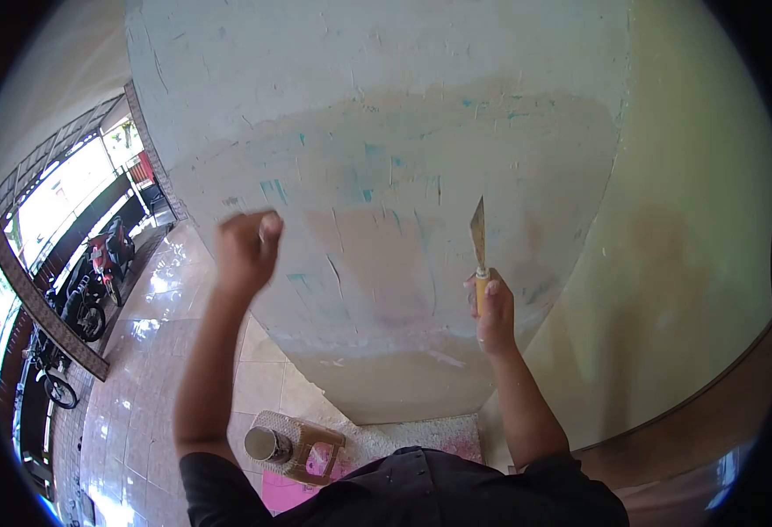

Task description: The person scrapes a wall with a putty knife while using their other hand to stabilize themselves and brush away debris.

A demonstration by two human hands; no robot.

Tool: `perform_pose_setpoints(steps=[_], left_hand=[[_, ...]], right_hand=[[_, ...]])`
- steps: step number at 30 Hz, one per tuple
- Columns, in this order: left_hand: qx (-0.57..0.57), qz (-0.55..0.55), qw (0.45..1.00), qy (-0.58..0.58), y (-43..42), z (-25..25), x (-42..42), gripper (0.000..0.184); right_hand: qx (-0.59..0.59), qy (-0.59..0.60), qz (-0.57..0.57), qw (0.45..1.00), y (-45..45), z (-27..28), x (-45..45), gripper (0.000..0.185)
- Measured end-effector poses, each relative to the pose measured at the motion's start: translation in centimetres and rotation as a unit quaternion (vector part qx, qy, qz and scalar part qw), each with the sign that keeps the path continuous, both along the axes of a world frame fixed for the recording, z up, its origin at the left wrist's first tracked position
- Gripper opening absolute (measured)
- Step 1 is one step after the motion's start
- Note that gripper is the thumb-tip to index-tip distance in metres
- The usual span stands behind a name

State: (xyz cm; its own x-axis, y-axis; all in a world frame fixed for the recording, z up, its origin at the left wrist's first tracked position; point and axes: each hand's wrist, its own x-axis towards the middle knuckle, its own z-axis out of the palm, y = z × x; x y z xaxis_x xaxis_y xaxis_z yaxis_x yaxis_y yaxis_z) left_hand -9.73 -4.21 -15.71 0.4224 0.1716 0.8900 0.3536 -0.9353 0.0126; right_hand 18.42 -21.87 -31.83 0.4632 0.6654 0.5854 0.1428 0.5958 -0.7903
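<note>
A putty knife (479,237) with a narrow metal blade and a yellow handle stands upright in my right hand (497,312). My right fingers wrap round its handle, with the blade pointing up in front of the wall. My left hand (249,250) is raised on the left, closed in a fist, and nothing shows in it. Both hands are before a patchy pale wall (377,263). Teal marks, scratches and a pinkish bare patch run across its surface. I cannot tell whether the blade touches the wall.
Below left, a tan stool (303,448) carries a round can (267,445). A pink-and-white speckled sheet (439,435) lies at the wall's foot. A yellowish wall (685,263) adjoins on the right. Motorcycles (101,263) stand beyond the shiny tiled floor (153,369) on the left.
</note>
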Motion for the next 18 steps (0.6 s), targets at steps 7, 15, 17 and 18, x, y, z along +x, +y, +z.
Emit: perform_pose_setpoints(steps=[7, 15, 17, 18], left_hand=[[0.223, 0.163, 0.961, 0.004, 4.2, 11.4, -0.8, 0.025], [0.314, 0.239, 0.919, 0.01, 6.6, 19.6, 2.2, 0.054], [0.218, 0.261, 0.938, 0.062, 5.0, 19.6, 2.6, 0.063], [0.222, 0.276, 0.933, 0.058, 4.9, 19.5, 2.8, 0.062]], right_hand=[[0.004, -0.346, -0.268, 0.899, 1.6, 5.8, -1.6, 0.027], [-0.111, -0.462, -0.368, 0.799, 3.0, 10.0, -1.6, 0.029], [-0.132, -0.428, -0.424, 0.787, 1.5, 7.0, 1.9, 0.03], [-0.162, -0.407, -0.436, 0.786, -0.1, 5.0, 3.5, 0.03]])
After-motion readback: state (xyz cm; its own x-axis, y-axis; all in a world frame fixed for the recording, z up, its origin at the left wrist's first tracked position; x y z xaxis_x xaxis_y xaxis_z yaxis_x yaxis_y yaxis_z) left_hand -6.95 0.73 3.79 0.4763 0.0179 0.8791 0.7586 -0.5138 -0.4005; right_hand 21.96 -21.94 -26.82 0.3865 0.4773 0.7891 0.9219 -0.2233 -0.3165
